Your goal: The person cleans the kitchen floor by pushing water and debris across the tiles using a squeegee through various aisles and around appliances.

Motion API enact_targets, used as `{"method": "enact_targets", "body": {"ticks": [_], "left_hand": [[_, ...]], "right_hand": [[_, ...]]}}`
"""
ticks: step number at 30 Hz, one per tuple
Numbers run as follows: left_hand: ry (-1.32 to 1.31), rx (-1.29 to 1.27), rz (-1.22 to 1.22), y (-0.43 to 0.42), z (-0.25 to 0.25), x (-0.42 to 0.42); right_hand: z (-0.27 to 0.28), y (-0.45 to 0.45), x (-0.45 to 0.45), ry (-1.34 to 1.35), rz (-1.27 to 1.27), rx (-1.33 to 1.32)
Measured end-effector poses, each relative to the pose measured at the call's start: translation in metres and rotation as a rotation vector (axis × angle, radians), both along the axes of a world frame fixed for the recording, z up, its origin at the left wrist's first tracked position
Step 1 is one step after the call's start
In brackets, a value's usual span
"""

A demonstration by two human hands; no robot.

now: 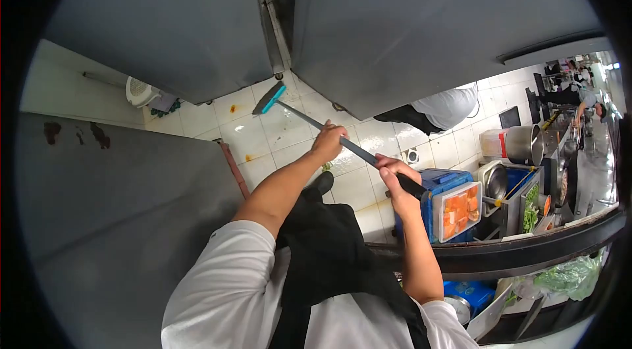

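A broom (303, 117) with a grey handle and a teal head slants away from me, its dark bristles (266, 98) down on the wet white tiles between the grey cabinets. My left hand (329, 142) is wrapped around the middle of the handle. Nearer the top end, my right hand (399, 181) grips the same handle, close to its black grip. Orange-brown spots (249, 157) and small green scraps (326, 167) lie on the tiled floor (276, 137).
Tall grey cabinets (421, 13) stand ahead and to the left. Another person (444, 111) in a white top crouches beyond the right cabinet. At right, a blue crate (442, 181) and a container of orange pieces (459, 212) sit beside a counter with pots (525, 145). A floor drain (412, 156) lies between.
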State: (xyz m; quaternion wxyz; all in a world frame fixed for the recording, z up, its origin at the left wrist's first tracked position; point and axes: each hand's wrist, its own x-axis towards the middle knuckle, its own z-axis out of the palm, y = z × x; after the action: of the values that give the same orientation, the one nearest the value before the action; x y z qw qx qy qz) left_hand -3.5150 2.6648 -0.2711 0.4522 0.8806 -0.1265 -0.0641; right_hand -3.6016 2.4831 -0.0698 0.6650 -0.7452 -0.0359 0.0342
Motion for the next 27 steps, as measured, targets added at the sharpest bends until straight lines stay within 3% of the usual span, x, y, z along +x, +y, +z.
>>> {"method": "enact_targets", "body": {"ticks": [2, 11, 19, 27], "left_hand": [[-0.05, -0.059, -0.11, -0.011, -0.012, -0.006], [0.07, -0.146, -0.46, -0.041, 0.048, -0.058], [0.084, -0.111, -0.283, -0.007, 0.118, -0.08], [0.034, -0.037, -0.001, 0.076, 0.084, -0.108]], "right_hand": [[0.014, -0.005, -0.016, -0.006, -0.009, -0.03], [0.096, -0.002, -0.079, -0.056, -0.079, -0.162], [0.134, 0.006, -0.106, -0.081, -0.106, -0.044], [0.087, 0.046, -0.083, 0.004, 0.201, 0.068]]}}
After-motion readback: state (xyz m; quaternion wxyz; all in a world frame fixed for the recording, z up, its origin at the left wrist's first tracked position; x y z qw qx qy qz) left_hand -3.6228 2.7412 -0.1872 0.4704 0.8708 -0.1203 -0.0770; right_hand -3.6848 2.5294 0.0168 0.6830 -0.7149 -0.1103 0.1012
